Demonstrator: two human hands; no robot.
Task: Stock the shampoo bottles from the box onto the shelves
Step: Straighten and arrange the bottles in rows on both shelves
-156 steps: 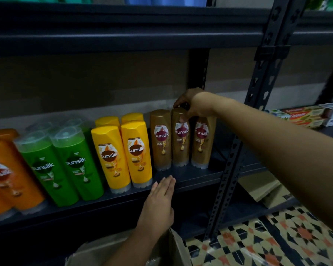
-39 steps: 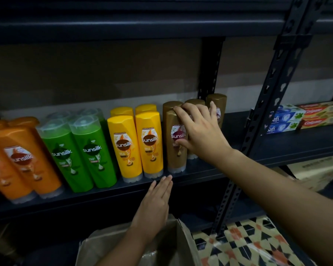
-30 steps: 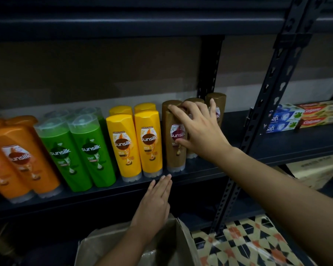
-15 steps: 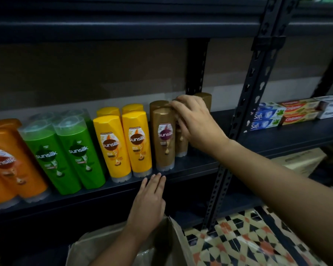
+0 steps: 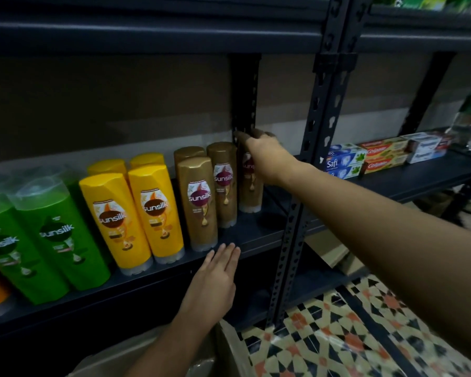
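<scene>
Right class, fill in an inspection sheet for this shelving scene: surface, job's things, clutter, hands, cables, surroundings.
Surface: dark metal shelf, bottles upright.
Job's things: gold-brown shampoo bottles, yellow shampoo bottles, green shampoo bottles; brown cardboard box below.
Clutter: toothpaste cartons on neighbouring shelf.
Hands: right hand grips rightmost gold-brown bottle; left hand flat, fingers at shelf edge.
Cables: nothing seen.
Surroundings: patterned floor tiles.

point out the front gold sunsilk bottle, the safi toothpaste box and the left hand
front gold Sunsilk bottle [image 5: 199, 202], head view, label
Safi toothpaste box [image 5: 343, 161], head view, front face
left hand [image 5: 212, 284], head view, back of hand
</scene>
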